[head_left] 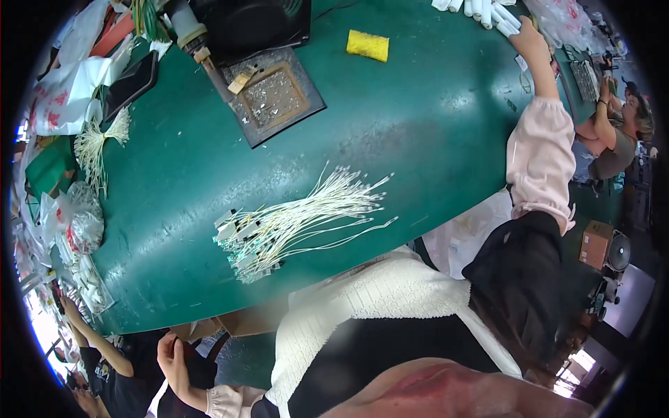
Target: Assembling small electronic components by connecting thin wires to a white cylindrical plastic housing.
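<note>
My right hand reaches out to the far right of the table. Its fingers close on the end of a white tube in a group of white tubes. Below the near table edge at the lower left hangs my left hand, fingers curled, with nothing visible in it. A bundle of thin white wires lies on the green table in front of me. Small clear and green parts with black pieces sit at its left end. Neither hand touches this bundle.
A soldering iron points down at a dark tray holding metal scraps. Nearby lies a yellow sponge. Another wire bundle and plastic bags crowd the left side. Another person sits at the right; someone else's arm shows lower left.
</note>
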